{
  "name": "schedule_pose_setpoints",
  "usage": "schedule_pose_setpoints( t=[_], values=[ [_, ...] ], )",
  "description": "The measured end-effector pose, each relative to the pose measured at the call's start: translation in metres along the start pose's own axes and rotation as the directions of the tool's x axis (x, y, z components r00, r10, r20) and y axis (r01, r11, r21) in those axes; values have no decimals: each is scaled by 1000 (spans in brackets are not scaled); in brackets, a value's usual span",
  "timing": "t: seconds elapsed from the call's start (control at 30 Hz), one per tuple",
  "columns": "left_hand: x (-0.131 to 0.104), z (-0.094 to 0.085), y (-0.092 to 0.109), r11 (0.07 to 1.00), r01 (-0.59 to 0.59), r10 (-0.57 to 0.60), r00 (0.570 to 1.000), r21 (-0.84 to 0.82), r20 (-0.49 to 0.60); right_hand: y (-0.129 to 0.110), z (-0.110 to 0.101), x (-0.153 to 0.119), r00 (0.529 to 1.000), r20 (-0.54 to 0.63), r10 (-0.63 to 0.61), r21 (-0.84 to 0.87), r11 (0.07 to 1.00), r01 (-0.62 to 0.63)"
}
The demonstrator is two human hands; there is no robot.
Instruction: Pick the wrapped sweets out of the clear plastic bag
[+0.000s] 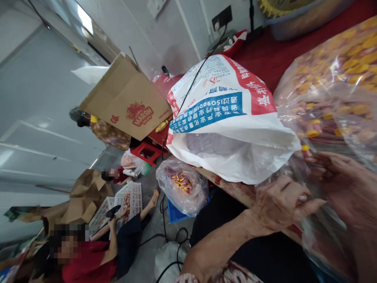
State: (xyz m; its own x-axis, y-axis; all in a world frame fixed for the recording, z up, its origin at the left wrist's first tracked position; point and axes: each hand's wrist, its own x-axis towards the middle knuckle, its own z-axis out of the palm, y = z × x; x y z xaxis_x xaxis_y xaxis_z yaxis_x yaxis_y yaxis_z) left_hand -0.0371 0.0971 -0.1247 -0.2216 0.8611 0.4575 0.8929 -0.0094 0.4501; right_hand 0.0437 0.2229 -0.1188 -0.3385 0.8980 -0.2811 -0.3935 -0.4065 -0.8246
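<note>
My left hand (282,204) is closed with its fingers curled, just below the mouth of a white woven sack (212,137). A small pale spot shows between its fingers and thumb, too small to make out. At the fingertips of my right hand (338,184) is a small yellow-capped piece (306,150) with a reddish body. Clear plastic (321,232) hangs below and between my hands. To the right, a large clear bag (332,82) holds many similar yellow-capped pieces. The sack's mouth gapes toward me, showing a clear lining.
A cardboard box (126,102) stands beyond the sack. Another clear bag of pieces (182,184) rests on a blue crate (175,212). Co-workers sit lower left, one in a red shirt (91,255) near white crates (134,196). Black cables (165,232) cross the floor and sack.
</note>
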Motion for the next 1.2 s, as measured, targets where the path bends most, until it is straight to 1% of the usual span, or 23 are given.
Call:
schedule_pose_setpoints(
  t=[0.07,0.1,0.17,0.23,0.33,0.4,0.47,0.53,0.57,0.63,0.73,0.8,0.87,0.93,1.0,1.07,1.13,1.2],
  values=[
    [2,-4,3,999,23,-24,999,26,35,-1,0,-1,1000,-2,9,-14,1000,-9],
    [2,-3,4,998,26,-30,997,51,65,-1,0,-1,1000,-5,18,-24,1000,-18],
    [1,4,5,996,2,-16,990,92,142,-1,0,-2,999,-12,33,-42,999,-34],
    [-1,13,4,993,-23,0,980,113,198,-1,2,-2,1000,-11,27,-49,998,-28],
    [0,18,4,995,5,-26,977,97,211,-1,4,-3,1000,-18,5,-44,999,-5],
    [3,12,5,997,38,-50,983,68,179,-2,5,-4,1000,-27,5,-42,999,-6],
    [6,3,6,998,46,-49,993,30,108,-4,7,-5,999,-29,26,-37,999,-27],
    [8,-4,8,1000,21,-22,1000,9,14,-7,9,-7,998,-37,59,-26,998,-60],
    [7,-5,9,1000,4,-4,1000,12,-15,-8,9,-8,996,-42,81,-24,996,-82],
    [4,-2,9,999,-29,29,1000,41,-10,-10,11,-9,992,-57,109,-22,994,-110],
    [-3,12,5,996,-61,56,995,63,83,-11,13,-10,993,-64,100,-21,995,-102],
    [-7,19,1,997,-60,56,995,43,79,-12,14,-10,995,-59,80,-14,997,-81],
    [-8,21,-4,998,-55,55,998,-2,34,-13,15,-11,996,-58,71,-14,997,-72],
    [-8,19,-7,996,-59,57,998,-67,-36,-15,16,-11,996,-61,67,-20,997,-68],
    [-7,13,-8,990,-33,18,994,-141,-105,-17,18,-13,995,-63,73,-31,997,-76],
    [-6,6,-6,981,11,-41,988,-195,-149,-20,21,-14,993,-70,90,-36,995,-93],
    [-5,-1,-2,981,29,-64,981,-191,-181,-22,24,-15,992,-76,101,-30,994,-104],
    [-5,-4,1,993,-1,-27,973,-120,-229,-22,25,-16,993,-70,95,-20,995,-97]
  ],
)
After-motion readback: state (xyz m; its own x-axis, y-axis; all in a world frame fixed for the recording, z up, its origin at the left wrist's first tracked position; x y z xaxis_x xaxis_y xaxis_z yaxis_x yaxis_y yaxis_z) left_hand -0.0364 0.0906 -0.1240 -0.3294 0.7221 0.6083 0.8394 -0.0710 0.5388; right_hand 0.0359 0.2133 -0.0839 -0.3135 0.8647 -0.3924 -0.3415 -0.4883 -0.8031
